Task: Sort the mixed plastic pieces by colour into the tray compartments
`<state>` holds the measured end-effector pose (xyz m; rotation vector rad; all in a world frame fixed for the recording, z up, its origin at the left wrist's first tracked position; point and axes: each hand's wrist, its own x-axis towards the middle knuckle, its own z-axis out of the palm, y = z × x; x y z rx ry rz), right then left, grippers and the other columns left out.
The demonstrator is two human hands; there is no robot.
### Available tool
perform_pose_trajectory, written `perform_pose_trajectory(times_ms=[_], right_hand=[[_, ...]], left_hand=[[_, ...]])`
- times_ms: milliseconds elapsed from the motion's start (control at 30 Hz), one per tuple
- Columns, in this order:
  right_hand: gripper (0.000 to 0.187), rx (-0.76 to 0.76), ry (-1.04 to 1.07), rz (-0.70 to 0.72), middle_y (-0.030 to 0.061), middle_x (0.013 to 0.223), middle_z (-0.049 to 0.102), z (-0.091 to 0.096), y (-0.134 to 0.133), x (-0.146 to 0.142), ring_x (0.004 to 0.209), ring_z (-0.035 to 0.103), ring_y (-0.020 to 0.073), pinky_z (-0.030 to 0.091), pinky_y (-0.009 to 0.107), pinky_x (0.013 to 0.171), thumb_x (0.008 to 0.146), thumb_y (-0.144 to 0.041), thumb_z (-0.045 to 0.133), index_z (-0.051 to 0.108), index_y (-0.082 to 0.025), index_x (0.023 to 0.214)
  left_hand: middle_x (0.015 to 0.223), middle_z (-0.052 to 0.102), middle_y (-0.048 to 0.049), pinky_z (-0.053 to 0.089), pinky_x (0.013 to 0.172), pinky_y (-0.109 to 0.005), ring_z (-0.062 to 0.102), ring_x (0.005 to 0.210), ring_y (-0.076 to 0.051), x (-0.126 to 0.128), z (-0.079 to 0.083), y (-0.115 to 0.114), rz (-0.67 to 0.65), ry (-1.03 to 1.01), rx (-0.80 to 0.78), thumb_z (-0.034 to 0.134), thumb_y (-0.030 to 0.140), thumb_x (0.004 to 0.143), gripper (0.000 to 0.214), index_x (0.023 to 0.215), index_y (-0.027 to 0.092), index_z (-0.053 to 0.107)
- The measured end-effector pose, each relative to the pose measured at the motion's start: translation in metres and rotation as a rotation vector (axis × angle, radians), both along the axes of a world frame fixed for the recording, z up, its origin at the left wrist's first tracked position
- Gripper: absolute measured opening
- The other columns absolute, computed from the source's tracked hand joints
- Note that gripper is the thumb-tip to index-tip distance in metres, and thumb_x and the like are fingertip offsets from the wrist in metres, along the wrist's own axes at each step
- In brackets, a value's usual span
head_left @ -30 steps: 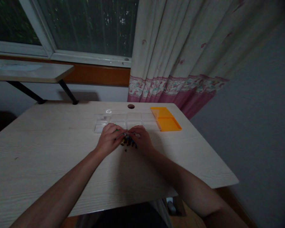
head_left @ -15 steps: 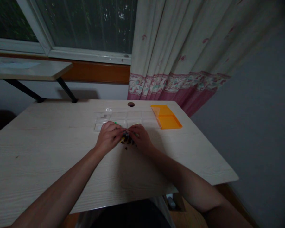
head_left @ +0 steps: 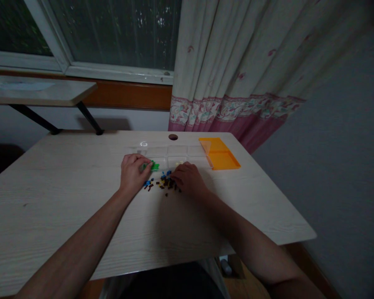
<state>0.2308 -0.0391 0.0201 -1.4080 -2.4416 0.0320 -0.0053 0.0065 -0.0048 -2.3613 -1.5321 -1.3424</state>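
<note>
A loose pile of small pieces (head_left: 162, 184), dark, blue and yellow, lies on the pale wooden table (head_left: 65, 199). My left hand (head_left: 132, 172) is curled at the left of the pile, its fingertips pinched by green pieces (head_left: 153, 166) at the near edge of a clear compartment tray (head_left: 162, 151). My right hand (head_left: 188, 179) rests at the right of the pile, fingers bent down and closed onto the small pieces. What either hand holds is too small to make out.
An orange lid (head_left: 220, 154) lies to the right of the clear tray. A round cable hole (head_left: 173, 136) sits at the table's far edge. A second table (head_left: 34, 89) stands by the window at the left, and a curtain (head_left: 237, 62) hangs behind.
My hands were together over the pile; the left one has moved left and up toward the tray, uncovering the scattered pieces and the green ones. The right hand stayed about in place.
</note>
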Motion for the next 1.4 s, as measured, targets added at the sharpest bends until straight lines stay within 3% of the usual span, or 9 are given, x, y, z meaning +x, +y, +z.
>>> perform_pose_trajectory(times_ms=[400, 900, 1000, 1200, 1400], right_hand=[[0.013, -0.047, -0.102, 0.112, 0.0049, 0.1, 0.066, 0.023, -0.011, 0.004, 0.101, 0.051, 0.0217, 0.034, 0.035, 0.086, 0.088, -0.025, 0.065, 0.073, -0.025, 0.098], [0.01, -0.017, -0.157, 0.204, 0.0053, 0.098, 0.067, 0.016, -0.01, -0.001, 0.101, 0.05, 0.0216, 0.033, 0.036, 0.088, 0.089, -0.028, 0.065, 0.074, -0.025, 0.092], [0.014, -0.012, -0.172, 0.203, 0.0057, 0.097, 0.068, 0.015, -0.009, -0.002, 0.1, 0.05, 0.0214, 0.033, 0.036, 0.087, 0.092, -0.029, 0.061, 0.074, -0.023, 0.092], [0.013, -0.026, -0.134, 0.17, 0.0054, 0.097, 0.069, 0.016, -0.008, -0.002, 0.098, 0.052, 0.0206, 0.034, 0.035, 0.086, 0.091, -0.025, 0.062, 0.074, -0.023, 0.093], [0.012, -0.025, -0.132, 0.118, 0.0058, 0.095, 0.068, 0.014, -0.003, 0.001, 0.098, 0.052, 0.0208, 0.033, 0.034, 0.084, 0.089, -0.022, 0.063, 0.074, -0.023, 0.091]], left_hand=[[0.099, 0.066, -0.0065, 0.044, 0.092, -0.047, 0.052, 0.1, -0.026, 0.0, -0.005, 0.0, 0.019, 0.064, -0.019, 0.061, 0.034, 0.089, 0.019, 0.091, 0.023, 0.076], [0.101, 0.065, -0.0077, 0.043, 0.093, -0.048, 0.051, 0.101, -0.026, 0.001, -0.002, -0.002, -0.008, 0.047, -0.037, 0.057, 0.032, 0.091, 0.022, 0.096, 0.022, 0.076], [0.102, 0.064, -0.0071, 0.044, 0.093, -0.045, 0.052, 0.102, -0.024, 0.003, 0.003, -0.006, -0.119, 0.06, -0.015, 0.056, 0.028, 0.091, 0.021, 0.102, 0.023, 0.074], [0.102, 0.065, -0.0057, 0.043, 0.094, -0.042, 0.055, 0.1, -0.022, 0.008, 0.011, -0.015, -0.483, 0.239, -0.076, 0.058, 0.029, 0.089, 0.019, 0.102, 0.025, 0.072], [0.102, 0.065, -0.0053, 0.041, 0.095, -0.042, 0.054, 0.104, -0.024, 0.01, 0.012, -0.018, -0.528, 0.302, -0.134, 0.065, 0.036, 0.085, 0.019, 0.099, 0.026, 0.072]])
